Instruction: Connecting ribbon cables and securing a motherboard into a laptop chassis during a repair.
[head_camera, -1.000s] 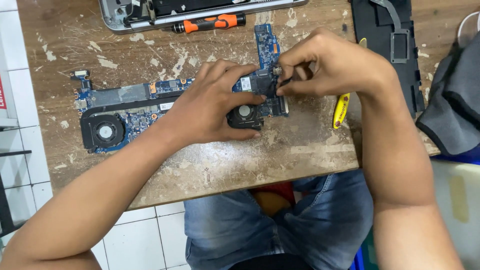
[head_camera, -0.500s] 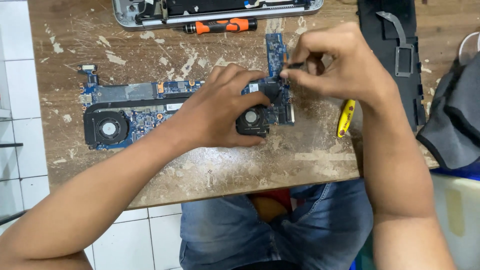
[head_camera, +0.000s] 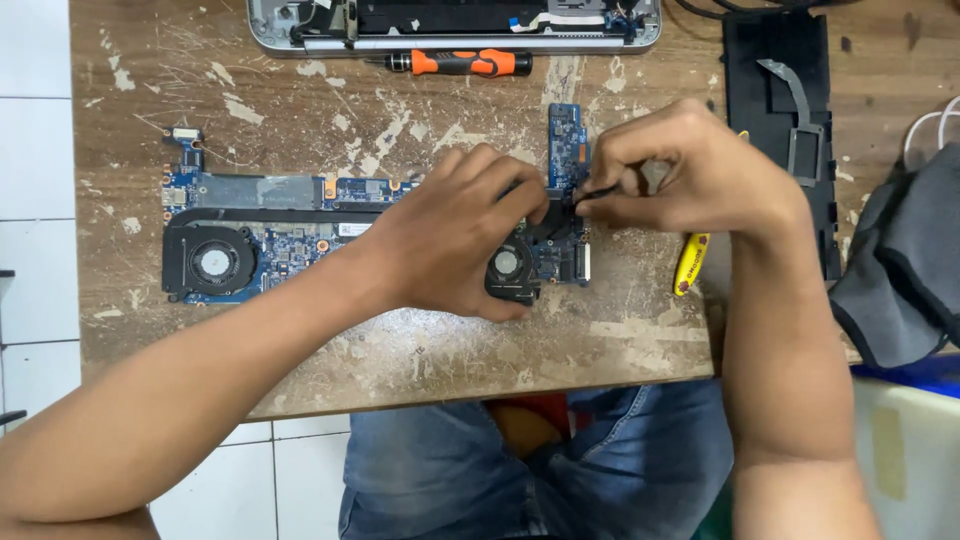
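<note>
Scene: A seated person works over a blue laptop circuit board (head_camera: 300, 235) laid flat on a scarred wooden worktop (head_camera: 400, 350), seen from above.
Left hand: The left hand (head_camera: 450, 235) lies across the board's middle, fingers curled down and pressing by the right-hand fan (head_camera: 507, 265), gripping nothing.
Right hand: The right hand (head_camera: 690, 175) is closed around a thin black tool (head_camera: 592, 192), whose tip meets the board near its upright right arm; exactly what the tip touches is too small to tell.
Doing it well: By the look of it, the tool wants a light, steady touch kept square to the part, with the left hand bearing on bare edges or the fan housing, not on small components.
In the way: The left fingers crowd the tool tip and hide part of the work spot.
Round about: An orange-handled screwdriver (head_camera: 460, 63) lies above the board, just below an opened grey laptop shell (head_camera: 450, 25). A flat black panel (head_camera: 790, 110) rests at the right, a yellow tool handle (head_camera: 690, 263) shows under the right wrist, and dark cloth (head_camera: 900, 270) hangs off the right edge.
</note>
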